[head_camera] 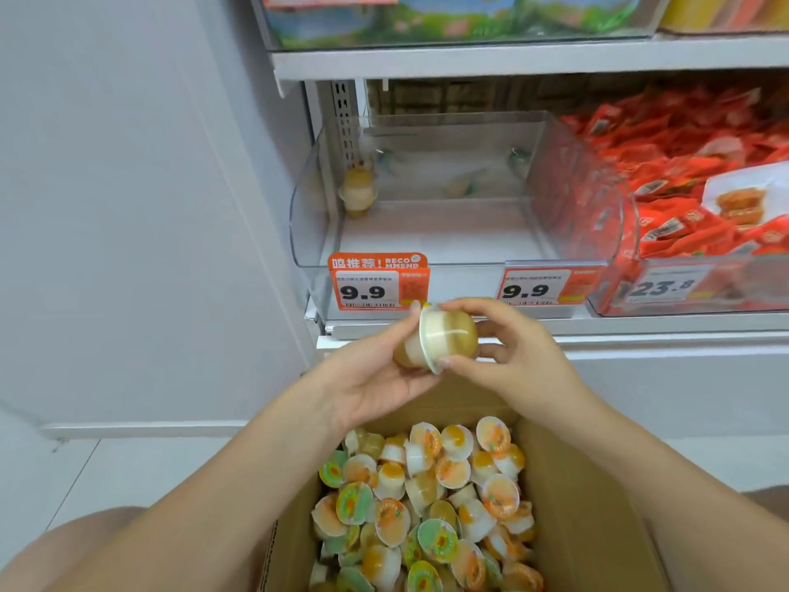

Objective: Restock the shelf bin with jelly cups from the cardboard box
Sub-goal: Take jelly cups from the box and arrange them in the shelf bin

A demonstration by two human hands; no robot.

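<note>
At the centre of the frame a pair of jelly cups [444, 338], joined rim to rim and lying sideways, is held up between both hands. The left hand [375, 373] cradles the left-hand cup in curled fingers, palm up; the right hand [508, 356] pinches the right-hand cup and the shared rim between thumb and fingertips. The pair hangs above the far edge of the cardboard box [597, 506] and in front of the shelf's front rail.

The box, open at the lower centre, is heaped with loose jelly cups [431, 506], their lids orange or green, lying at all angles.

Just above the hands sits the clear plastic shelf bin [427, 267], nearly bare: one yellowish jelly cup stack [357, 194] stands in its back left corner, and a few more cups show blurred at the back. Two orange price tags [378, 284] reading 9.9 hang on its front.

To the right, a neighbouring clear bin [768, 301] is full of red snack packets [683, 173], tagged 23.8. The shelf above carries another clear bin with colourful packs, cut off by the top edge.
</note>
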